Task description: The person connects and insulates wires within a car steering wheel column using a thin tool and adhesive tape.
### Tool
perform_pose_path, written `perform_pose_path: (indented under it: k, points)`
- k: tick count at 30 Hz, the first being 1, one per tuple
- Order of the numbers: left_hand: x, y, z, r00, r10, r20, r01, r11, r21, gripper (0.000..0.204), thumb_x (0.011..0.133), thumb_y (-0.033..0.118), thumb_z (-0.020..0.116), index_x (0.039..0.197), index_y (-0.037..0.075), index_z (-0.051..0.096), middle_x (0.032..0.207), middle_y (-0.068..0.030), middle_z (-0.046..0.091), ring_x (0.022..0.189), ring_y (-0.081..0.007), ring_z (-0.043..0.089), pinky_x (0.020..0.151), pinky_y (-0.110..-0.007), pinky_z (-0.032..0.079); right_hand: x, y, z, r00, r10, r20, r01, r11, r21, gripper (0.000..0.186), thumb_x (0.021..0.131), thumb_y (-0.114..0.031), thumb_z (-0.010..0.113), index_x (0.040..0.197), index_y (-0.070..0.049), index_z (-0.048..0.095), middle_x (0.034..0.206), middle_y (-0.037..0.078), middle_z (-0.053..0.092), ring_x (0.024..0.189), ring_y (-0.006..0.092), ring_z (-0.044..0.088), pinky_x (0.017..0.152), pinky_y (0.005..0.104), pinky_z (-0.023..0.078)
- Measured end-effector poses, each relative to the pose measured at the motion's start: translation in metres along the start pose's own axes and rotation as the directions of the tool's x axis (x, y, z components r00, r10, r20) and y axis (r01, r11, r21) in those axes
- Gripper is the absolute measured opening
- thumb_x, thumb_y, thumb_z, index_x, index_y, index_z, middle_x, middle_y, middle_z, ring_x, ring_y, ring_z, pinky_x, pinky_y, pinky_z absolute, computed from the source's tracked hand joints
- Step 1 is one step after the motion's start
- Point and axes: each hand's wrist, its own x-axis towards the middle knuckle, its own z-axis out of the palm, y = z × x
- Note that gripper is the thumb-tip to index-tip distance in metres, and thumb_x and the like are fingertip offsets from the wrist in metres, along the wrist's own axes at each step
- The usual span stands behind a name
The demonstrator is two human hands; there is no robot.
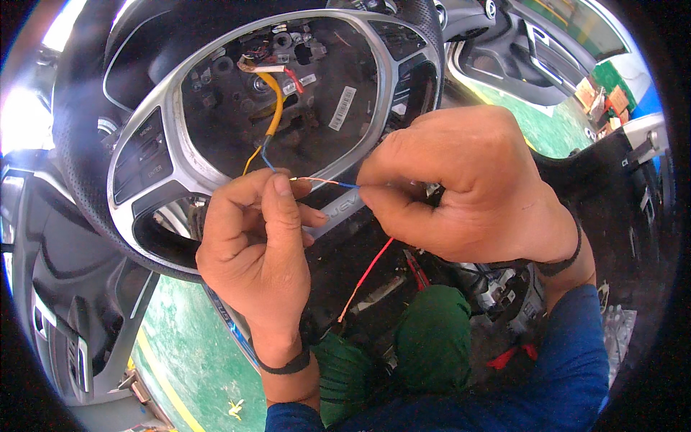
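Note:
My left hand (259,245) pinches a thin blue wire (266,155) between thumb and forefinger. That wire comes out of a yellow sheath (276,104) together with a thin yellow wire (251,160). Facing it, my right hand (468,183) is closed on a second blue wire (348,186), whose bare copper strands (313,179) reach across to my left fingertips. Whether the two bare ends are twisted together is hidden there. Below my right hand hangs a red wire (371,268) with a stripped end.
Behind my hands stands a steering wheel (167,108) with its centre open; a white connector (270,69) and a red-tipped lead (294,81) show inside. An open car door (79,288) is at left, another door (518,61) at far right. Red-handled pliers (415,270) lie near my knees.

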Motion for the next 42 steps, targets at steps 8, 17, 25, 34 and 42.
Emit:
perform_pose_path:
  k: [8,17,25,34,42]
  points:
    - [0.0,0.0,0.0,1.0,0.0,-0.003,0.0,1.0,-0.009,0.01,0.099,0.007,0.066,0.101,-0.003,0.064,0.084,-0.0114,0.073,0.062,-0.0096,0.067,0.053,-0.018,0.048,0.0,0.0,0.001,1.0,0.001,0.016,-0.001,1.0,0.001,0.011,0.072,-0.001,0.077,0.078,-0.005,0.069,0.065,0.008,0.063,0.055,0.0245,0.062,0.052,0.0331,0.046]
    - [0.0,-0.002,0.0,0.999,0.032,0.005,-0.032,0.999,0.021,0.009,0.098,0.006,0.066,0.1,-0.003,0.064,0.083,-0.0109,0.073,0.063,-0.0096,0.067,0.054,-0.019,0.049,0.001,0.003,0.002,0.999,-0.04,0.012,0.04,0.998,-0.055,0.013,0.07,-0.002,0.077,0.079,-0.007,0.069,0.064,0.008,0.061,0.056,0.0274,0.06,0.051,0.0358,0.045]
    - [0.0,-0.002,0.0,0.999,0.045,0.021,-0.046,0.998,0.034,0.009,0.098,0.005,0.066,0.1,-0.004,0.064,0.083,-0.0111,0.073,0.064,-0.0104,0.068,0.057,-0.021,0.053,0.001,0.003,0.002,0.997,-0.08,0.023,0.083,0.98,-0.18,0.014,0.07,-0.003,0.077,0.081,-0.007,0.07,0.064,0.008,0.061,0.057,0.0296,0.059,0.051,0.0389,0.044]
    - [0.002,0.005,-0.005,0.999,0.0,0.042,-0.001,1.0,0.027,0.009,0.098,0.005,0.066,0.098,-0.003,0.065,0.082,-0.0098,0.072,0.064,-0.01,0.067,0.058,-0.02,0.052,0.006,0.002,-0.002,0.997,-0.072,-0.001,0.071,0.997,-0.01,0.016,0.073,-0.002,0.075,0.089,-0.007,0.075,0.063,0.01,0.062,0.056,0.0276,0.062,0.051,0.0352,0.046]
    - [0.002,0.0,-0.004,0.998,-0.002,0.067,0.003,1.0,-0.022,0.008,0.098,0.005,0.066,0.099,-0.003,0.065,0.082,-0.0092,0.072,0.064,-0.0097,0.067,0.057,-0.019,0.05,0.011,0.002,-0.005,0.991,-0.009,0.13,0.014,0.999,-0.039,0.014,0.076,-0.004,0.074,0.09,-0.004,0.075,0.07,0.012,0.068,0.061,0.0252,0.068,0.057,0.0307,0.051]
